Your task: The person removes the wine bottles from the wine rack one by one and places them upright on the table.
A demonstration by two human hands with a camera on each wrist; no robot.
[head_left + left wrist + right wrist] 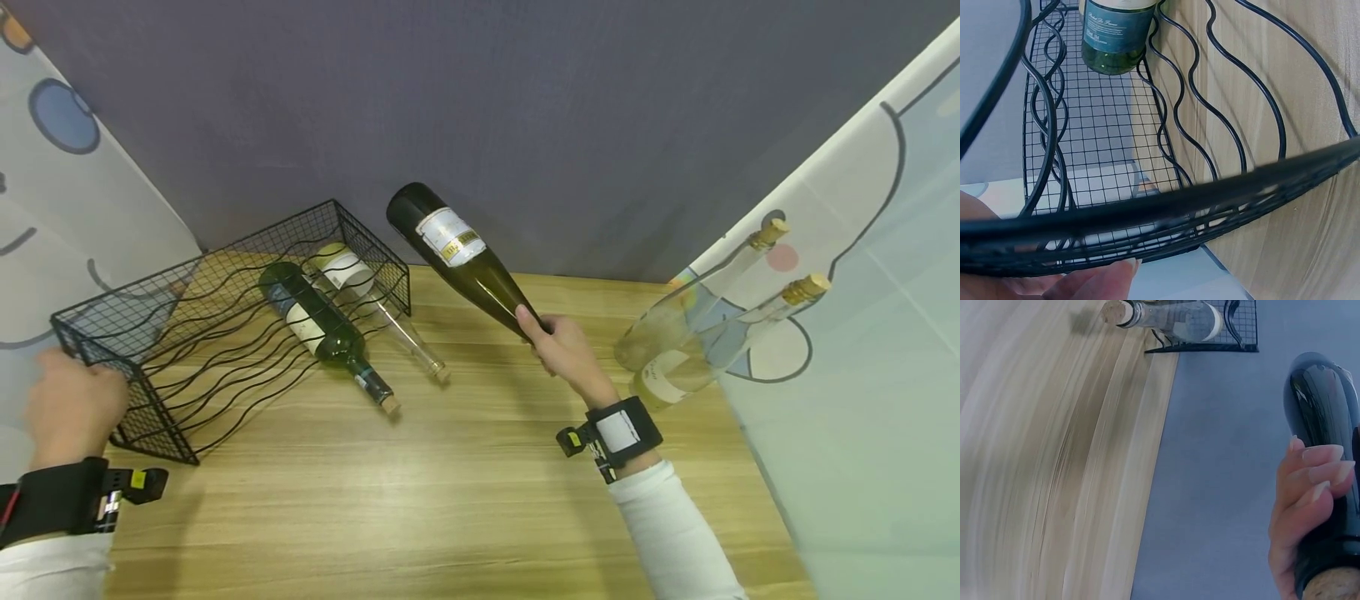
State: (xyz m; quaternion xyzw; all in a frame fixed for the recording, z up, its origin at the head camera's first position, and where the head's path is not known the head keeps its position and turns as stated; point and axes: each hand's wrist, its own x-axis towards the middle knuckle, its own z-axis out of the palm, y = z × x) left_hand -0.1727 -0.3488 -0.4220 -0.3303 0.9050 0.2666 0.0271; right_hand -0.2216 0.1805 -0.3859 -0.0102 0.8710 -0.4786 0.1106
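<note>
My right hand (567, 350) grips a dark wine bottle (491, 283) by its neck, its base tilted up and away above the table. In the right wrist view the fingers (1310, 506) wrap the neck beside the cork (1335, 586). At the left, my left hand (75, 404) holds the near end of a black wire wine rack (161, 417); fingertips (1107, 278) show under its rim in the left wrist view. Inside the rack lie a corked green wine bottle (337, 342) and a clear corked bottle (397, 325), necks sticking out over the front.
Two clear corked bottles stand upright at the right, the rear one (652, 333) behind the labelled one (675, 379). The wooden table (420, 500) runs back to a dark grey wall (525, 108). Patterned panels (862, 350) border the sides.
</note>
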